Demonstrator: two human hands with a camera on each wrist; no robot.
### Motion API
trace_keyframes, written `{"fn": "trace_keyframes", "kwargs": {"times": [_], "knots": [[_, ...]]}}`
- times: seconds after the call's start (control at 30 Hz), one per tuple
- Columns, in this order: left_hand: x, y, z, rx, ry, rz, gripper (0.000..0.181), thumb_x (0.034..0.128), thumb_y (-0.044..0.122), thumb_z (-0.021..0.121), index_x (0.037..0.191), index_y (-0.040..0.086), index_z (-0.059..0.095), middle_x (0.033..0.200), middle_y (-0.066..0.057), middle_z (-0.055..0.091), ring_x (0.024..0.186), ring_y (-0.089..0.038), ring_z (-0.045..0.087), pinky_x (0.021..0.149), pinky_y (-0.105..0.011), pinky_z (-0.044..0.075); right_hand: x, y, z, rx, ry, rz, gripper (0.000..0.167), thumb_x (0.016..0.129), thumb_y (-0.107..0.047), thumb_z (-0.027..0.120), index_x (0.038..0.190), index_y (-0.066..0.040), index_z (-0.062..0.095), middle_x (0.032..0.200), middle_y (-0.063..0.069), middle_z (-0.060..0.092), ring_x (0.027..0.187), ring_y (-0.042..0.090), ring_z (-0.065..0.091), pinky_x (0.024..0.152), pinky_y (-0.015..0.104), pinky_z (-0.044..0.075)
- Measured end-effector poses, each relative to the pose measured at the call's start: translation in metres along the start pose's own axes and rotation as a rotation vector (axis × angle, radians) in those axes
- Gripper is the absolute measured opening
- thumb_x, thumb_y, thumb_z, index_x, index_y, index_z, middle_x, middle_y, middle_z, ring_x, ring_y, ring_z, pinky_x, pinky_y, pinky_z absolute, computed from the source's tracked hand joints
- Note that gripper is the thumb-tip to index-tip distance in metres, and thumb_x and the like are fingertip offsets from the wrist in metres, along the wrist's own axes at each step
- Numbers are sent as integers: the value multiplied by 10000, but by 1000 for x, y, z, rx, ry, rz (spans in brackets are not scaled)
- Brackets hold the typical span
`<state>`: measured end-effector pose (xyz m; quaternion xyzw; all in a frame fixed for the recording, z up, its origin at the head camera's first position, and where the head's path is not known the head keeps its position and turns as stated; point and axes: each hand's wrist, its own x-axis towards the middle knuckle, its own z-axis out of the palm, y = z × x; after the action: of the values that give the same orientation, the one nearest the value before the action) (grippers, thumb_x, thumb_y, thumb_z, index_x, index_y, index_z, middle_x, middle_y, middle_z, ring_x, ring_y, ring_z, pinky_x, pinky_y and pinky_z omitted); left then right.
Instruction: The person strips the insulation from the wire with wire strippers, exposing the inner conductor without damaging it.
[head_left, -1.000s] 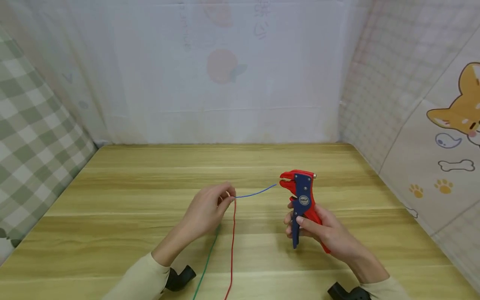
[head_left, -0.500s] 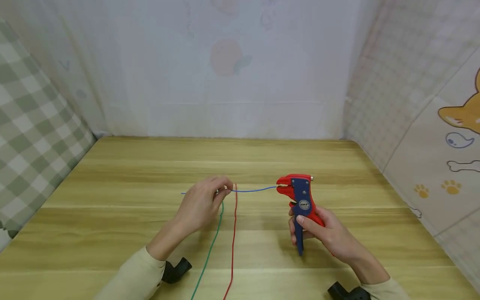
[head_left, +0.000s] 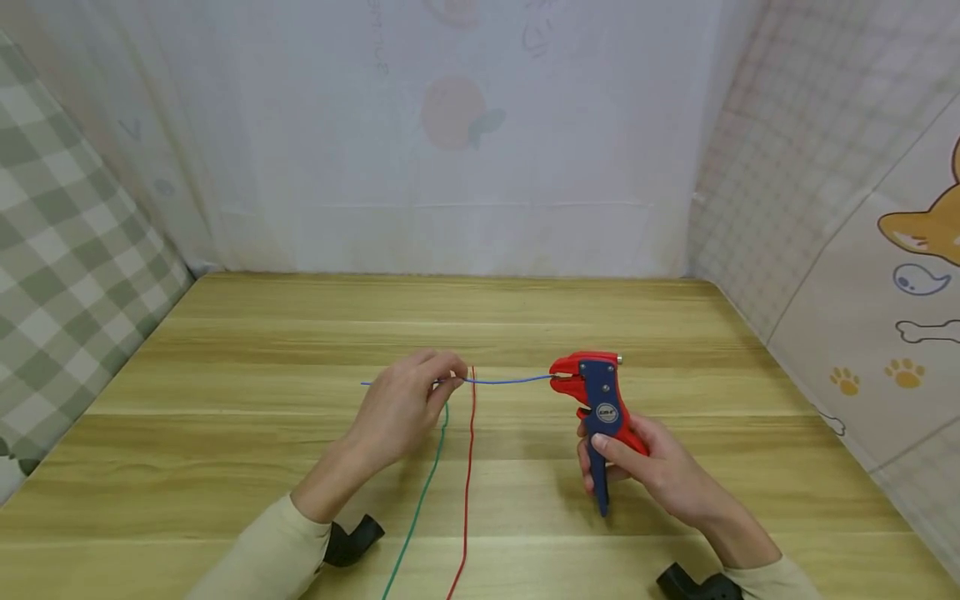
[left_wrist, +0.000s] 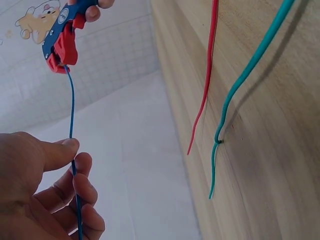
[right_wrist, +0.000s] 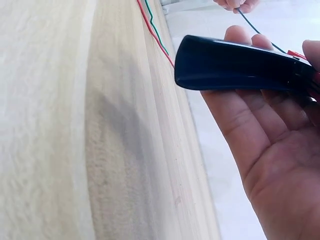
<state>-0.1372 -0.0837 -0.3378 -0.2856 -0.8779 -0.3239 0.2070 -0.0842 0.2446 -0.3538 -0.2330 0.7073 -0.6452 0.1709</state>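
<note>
My left hand (head_left: 408, 404) pinches a blue wire (head_left: 502, 382) between thumb and fingers, above the table. One tail of the wire pokes out left of the hand. Its other end runs right and sits between the red jaws of a red and dark-blue wire stripper (head_left: 596, 387). My right hand (head_left: 652, 467) grips the stripper by its handles, jaws facing left. In the left wrist view the blue wire (left_wrist: 72, 105) enters the tool's mouth (left_wrist: 62, 60). The right wrist view shows the dark handle (right_wrist: 230, 62) lying across the curled fingers.
A red wire (head_left: 467, 500) and a green wire (head_left: 420, 500) lie on the wooden table (head_left: 247, 467), running toward its front edge. Near its end the green wire (left_wrist: 218, 140) has a kink. Cloth-covered walls stand at the back and both sides.
The left hand has shifted slightly left, and a blue tail now shows beyond it. The stripper has come down and left, so the blue wire's end now lies between its jaws.
</note>
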Motion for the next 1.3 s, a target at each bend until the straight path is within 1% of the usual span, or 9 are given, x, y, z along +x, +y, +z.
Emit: {"fn": "trace_keyframes", "kwargs": {"times": [0.1,0.23,0.5,0.7,0.8,0.93,1.07,1.17,1.3], "knots": [[0,2,0,-10,5,13,83,949,63,770,972,140,750,969,-10,749,744,-147,635,642,-266,499,0,1,1,-5,-9,10,305,1129,-50,421,1288,211,424,1002,99,694,847,280,743,785,426,645],[0,4,1,-13,7,22,81,947,64,772,965,140,751,949,-2,739,740,-145,629,639,-261,494,0,2,0,-8,-3,43,317,1132,-73,434,1297,199,429,1013,82,691,857,288,749,795,416,645],[-1,5,3,-10,13,31,93,938,71,781,965,153,747,892,16,706,715,-130,583,620,-246,464,1,3,1,-2,-6,102,358,1135,-108,459,1333,186,408,1034,95,679,886,263,748,840,393,645],[-2,4,4,-6,15,31,106,930,65,786,955,157,739,877,20,692,709,-131,577,616,-248,459,2,4,1,2,-5,91,332,1133,-103,462,1300,181,417,1003,72,673,853,245,739,816,393,647],[-2,5,4,-4,12,28,110,931,64,784,946,160,732,865,26,680,702,-126,567,609,-242,449,2,5,1,-1,-6,82,305,1134,-100,457,1295,157,426,982,54,669,828,228,733,792,386,647],[-2,5,5,-6,16,29,113,929,58,785,943,156,730,861,26,678,692,-122,559,601,-234,441,2,5,-1,-10,-13,69,309,1138,-94,439,1345,133,404,958,36,660,794,218,720,757,381,643],[-1,5,4,-7,23,36,111,924,54,788,948,150,738,865,22,686,687,-125,556,599,-234,440,2,4,-1,-25,-20,59,367,1142,-91,422,1399,163,353,938,30,652,764,221,709,731,383,639],[-1,5,4,-5,23,37,115,924,56,790,952,156,741,874,22,695,691,-127,560,603,-236,443,2,4,0,-27,-23,55,397,1143,-89,417,1411,190,326,923,27,646,747,206,707,733,399,642],[0,5,2,0,16,32,111,928,60,787,959,158,746,888,26,704,698,-124,574,611,-240,456,2,3,3,-19,-26,61,361,1146,-98,415,1329,205,347,916,25,639,731,205,700,730,397,641]]}}
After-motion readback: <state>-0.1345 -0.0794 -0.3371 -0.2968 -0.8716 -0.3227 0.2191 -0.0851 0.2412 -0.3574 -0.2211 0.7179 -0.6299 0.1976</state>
